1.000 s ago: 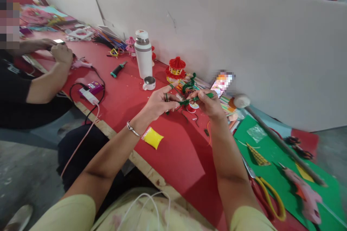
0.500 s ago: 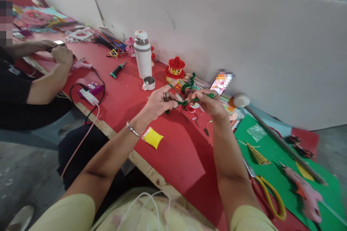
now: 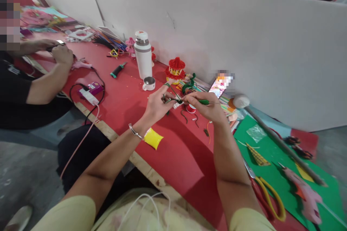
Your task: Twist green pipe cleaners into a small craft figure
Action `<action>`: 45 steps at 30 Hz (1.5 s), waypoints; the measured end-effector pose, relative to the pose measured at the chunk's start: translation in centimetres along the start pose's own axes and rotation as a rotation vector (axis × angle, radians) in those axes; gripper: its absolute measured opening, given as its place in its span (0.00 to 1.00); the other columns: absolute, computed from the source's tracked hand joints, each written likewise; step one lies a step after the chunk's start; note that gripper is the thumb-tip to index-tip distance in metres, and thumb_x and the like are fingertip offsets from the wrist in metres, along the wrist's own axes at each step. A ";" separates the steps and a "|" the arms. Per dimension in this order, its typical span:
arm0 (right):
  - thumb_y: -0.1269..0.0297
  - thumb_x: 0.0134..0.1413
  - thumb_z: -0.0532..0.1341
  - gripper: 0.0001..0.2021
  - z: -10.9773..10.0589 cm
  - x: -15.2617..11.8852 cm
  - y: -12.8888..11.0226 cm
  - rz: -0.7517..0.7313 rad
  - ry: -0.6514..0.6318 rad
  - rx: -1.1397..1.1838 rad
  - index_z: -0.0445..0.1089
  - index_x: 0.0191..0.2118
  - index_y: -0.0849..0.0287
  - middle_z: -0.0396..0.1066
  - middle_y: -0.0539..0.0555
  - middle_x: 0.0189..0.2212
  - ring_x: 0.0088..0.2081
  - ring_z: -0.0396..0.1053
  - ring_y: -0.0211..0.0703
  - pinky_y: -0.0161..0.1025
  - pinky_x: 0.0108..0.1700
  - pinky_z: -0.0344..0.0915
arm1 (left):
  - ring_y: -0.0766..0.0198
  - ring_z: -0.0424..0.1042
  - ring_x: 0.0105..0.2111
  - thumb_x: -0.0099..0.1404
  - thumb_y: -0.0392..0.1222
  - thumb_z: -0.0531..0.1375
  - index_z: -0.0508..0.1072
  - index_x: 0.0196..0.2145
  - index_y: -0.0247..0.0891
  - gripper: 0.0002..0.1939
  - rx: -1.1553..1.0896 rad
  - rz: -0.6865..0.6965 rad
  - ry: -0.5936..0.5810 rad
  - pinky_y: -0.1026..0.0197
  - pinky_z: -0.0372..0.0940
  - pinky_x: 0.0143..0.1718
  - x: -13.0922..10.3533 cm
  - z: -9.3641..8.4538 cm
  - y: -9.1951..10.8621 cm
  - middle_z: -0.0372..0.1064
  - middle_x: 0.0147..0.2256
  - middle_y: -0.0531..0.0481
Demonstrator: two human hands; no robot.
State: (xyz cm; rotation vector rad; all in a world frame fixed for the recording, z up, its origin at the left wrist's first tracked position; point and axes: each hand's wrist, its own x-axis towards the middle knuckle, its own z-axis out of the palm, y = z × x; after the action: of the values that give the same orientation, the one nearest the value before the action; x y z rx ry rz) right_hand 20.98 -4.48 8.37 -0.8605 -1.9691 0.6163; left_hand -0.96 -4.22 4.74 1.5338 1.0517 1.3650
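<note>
My left hand [image 3: 158, 104] pinches a small piece of dark green crochet work [image 3: 179, 101] between thumb and fingers. A strand of green yarn [image 3: 172, 88] runs from the raised left index finger down to that piece. In my right hand [image 3: 207, 106] is a crochet hook with a green handle [image 3: 203, 101], its tip end pointing left at the crochet work. The fingertips hide the hook's very tip. Behind the hands lies more green yarn [image 3: 189, 86], and just under them sits a red spool [image 3: 191, 109].
A white thermos [image 3: 143, 57] and its cup [image 3: 149, 83] stand behind my left hand, near a red and yellow pavilion model [image 3: 176, 69]. A phone [image 3: 220, 85] leans at the wall. Scissors [image 3: 271, 198] and a pink glue gun [image 3: 303, 195] lie right. A co-worker's hands [image 3: 61, 50] are far left.
My right hand has shifted slightly left, bringing the hook handle left and a little lower. The yarn from my left index finger now slants more visibly down to the work.
</note>
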 end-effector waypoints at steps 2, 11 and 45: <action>0.58 0.72 0.62 0.11 1.3 0.2 0.2 -0.157 0.003 -0.148 0.82 0.42 0.55 0.85 0.53 0.37 0.38 0.81 0.42 0.39 0.44 0.75 | 0.71 0.68 0.25 0.56 0.29 0.70 0.73 0.67 0.38 0.40 -0.014 0.008 0.086 0.67 0.60 0.27 0.1 0.2 -0.1 0.78 0.30 0.55; 0.60 0.67 0.68 0.11 5.8 0.0 2.3 -0.601 0.332 -0.460 0.78 0.53 0.49 0.84 0.59 0.50 0.49 0.82 0.49 0.51 0.53 0.78 | 0.74 0.65 0.20 0.48 0.38 0.79 0.78 0.58 0.37 0.38 -0.688 -0.335 -0.074 0.69 0.57 0.22 1.2 -1.6 2.0 0.72 0.24 0.58; 0.42 0.66 0.64 0.17 5.8 0.3 1.6 -0.026 0.357 0.265 0.81 0.44 0.48 0.81 0.56 0.44 0.49 0.78 0.50 0.50 0.55 0.77 | 0.71 0.69 0.23 0.51 0.39 0.77 0.77 0.61 0.39 0.39 -0.544 -0.223 -0.057 0.66 0.64 0.24 1.1 -1.1 2.0 0.78 0.30 0.54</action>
State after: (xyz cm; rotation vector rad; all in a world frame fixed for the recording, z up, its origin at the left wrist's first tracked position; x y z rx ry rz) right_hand 16.35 -3.80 4.55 -0.7226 -1.5358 0.6431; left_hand -1.83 -3.74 7.10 1.0156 0.7099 1.3036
